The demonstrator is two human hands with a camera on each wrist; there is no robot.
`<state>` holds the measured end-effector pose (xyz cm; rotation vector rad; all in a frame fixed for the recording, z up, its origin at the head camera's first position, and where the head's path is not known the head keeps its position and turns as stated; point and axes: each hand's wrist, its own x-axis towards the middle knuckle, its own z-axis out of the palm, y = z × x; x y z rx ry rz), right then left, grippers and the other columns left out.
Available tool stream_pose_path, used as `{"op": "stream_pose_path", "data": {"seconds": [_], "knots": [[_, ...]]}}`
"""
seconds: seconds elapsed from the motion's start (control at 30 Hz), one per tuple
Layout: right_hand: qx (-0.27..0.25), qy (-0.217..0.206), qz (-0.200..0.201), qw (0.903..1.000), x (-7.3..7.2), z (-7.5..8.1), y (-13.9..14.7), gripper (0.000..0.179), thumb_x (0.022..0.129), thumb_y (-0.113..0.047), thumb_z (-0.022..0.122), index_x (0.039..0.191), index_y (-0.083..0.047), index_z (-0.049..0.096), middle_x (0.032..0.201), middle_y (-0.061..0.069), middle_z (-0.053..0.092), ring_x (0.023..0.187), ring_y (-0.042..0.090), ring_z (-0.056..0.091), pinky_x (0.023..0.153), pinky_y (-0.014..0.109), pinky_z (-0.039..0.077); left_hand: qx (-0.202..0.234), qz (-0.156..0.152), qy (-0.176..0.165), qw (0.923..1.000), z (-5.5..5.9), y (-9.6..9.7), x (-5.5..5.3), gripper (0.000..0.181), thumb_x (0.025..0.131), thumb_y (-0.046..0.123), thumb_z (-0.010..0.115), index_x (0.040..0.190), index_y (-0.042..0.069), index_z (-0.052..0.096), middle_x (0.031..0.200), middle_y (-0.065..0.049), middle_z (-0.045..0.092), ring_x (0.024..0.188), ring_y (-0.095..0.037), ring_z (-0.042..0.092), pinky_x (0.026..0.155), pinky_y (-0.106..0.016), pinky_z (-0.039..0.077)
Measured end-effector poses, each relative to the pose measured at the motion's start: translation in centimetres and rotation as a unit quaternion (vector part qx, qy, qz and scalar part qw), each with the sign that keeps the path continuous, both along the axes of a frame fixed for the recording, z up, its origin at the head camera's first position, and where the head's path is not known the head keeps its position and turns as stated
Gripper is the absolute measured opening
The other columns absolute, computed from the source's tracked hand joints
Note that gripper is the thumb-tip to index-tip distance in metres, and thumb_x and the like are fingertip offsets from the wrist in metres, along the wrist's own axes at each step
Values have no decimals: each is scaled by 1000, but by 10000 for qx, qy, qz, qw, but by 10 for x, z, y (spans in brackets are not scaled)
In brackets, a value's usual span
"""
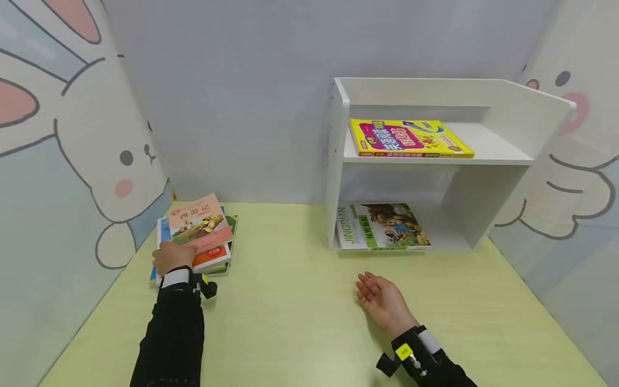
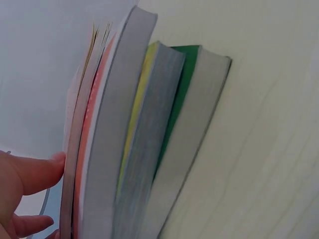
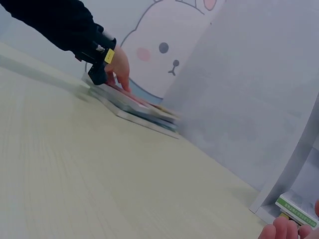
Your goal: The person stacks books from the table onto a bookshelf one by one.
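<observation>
A small pile of books lies at the back left of the table, with a salmon-pink book on top. My left hand rests at the pile's near-left side. In the left wrist view, its thumb touches the upper side of the topmost book, with a gap between thumb and fingers. Below it are an orange-and-white book and a green-covered book. My right hand is held palm up in front of the shelf, fingers loosely bent, holding nothing. Only its fingertips appear in the right wrist view.
A white two-tier shelf stands at the back right. On its upper tier lies a yellow book; on its lower tier, a green-and-white book. Walls with cartoon drawings border the pale yellow-green table at the back and sides.
</observation>
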<state>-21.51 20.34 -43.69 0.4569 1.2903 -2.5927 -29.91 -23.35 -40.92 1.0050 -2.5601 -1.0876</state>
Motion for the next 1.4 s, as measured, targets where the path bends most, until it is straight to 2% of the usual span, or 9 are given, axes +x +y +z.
{"op": "stream_pose_path", "data": {"seconds": [0.27,0.37,0.53,0.67,0.8,0.97,1.2,1.3,1.4], "knots": [[-9,32,158,9999,-2,-3,-8,49,103,-14,37,148,1,22,116,5,50,105,16,48,90,25,41,-505,-322,-316,9977,1,-7,-5,67,87,30,64,125,-22,47,119,-39,53,107,-50,54,85,-53,49],[30,-2,229,9997,-3,-5,-13,51,103,-14,37,148,3,21,115,5,51,105,17,48,91,26,41,-968,-873,-664,9892,3,-10,-5,61,86,32,65,115,-21,57,116,-37,56,100,-49,57,80,-51,51],[-25,122,600,9981,-11,-5,-37,53,104,-12,33,149,9,15,135,21,41,124,30,43,108,35,34,-946,-1557,-845,9796,12,-5,2,68,87,33,66,122,-23,51,127,-42,45,111,-58,47,89,-59,45],[-145,260,1211,9922,-20,-3,-69,53,105,-11,30,149,13,13,150,32,22,140,41,25,116,44,22,-1034,-1531,-695,9803,12,5,11,68,87,34,67,119,-24,53,124,-46,45,112,-60,45,90,-61,43],[-89,259,1574,9871,-26,-4,-106,51,105,-11,29,147,15,15,150,35,22,141,45,23,115,46,23,-1165,-1468,-459,9812,6,14,23,57,85,33,70,103,-21,64,116,-45,51,109,-59,47,87,-61,44],[-103,185,1645,9861,-37,-4,-153,52,102,-9,33,144,17,19,149,36,24,140,46,25,115,47,24,-872,-1365,-163,9867,4,24,35,48,82,27,74,90,-19,67,113,-43,54,105,-56,50,84,-58,45],[-204,351,1536,9873,-62,-1,-206,59,98,-9,39,145,18,16,152,36,17,142,44,22,116,47,23,-130,-1064,47,9942,2,35,44,71,81,24,77,117,-29,48,125,-45,42,114,-55,41,94,-58,40],[-222,331,1397,9894,-66,-3,-214,55,97,-8,43,142,18,26,148,35,28,137,41,33,113,46,29,552,-1238,-30,9908,-1,38,52,84,83,24,76,131,-29,30,136,-46,28,122,-57,32,102,-60,34],[26,221,1198,9926,-67,-6,-216,44,97,-9,46,134,15,42,130,29,51,117,33,54,101,41,44,1129,-1668,-304,9790,-3,39,60,91,86,24,73,140,-24,19,143,-44,20,129,-58,25,107,-62,28]]}}
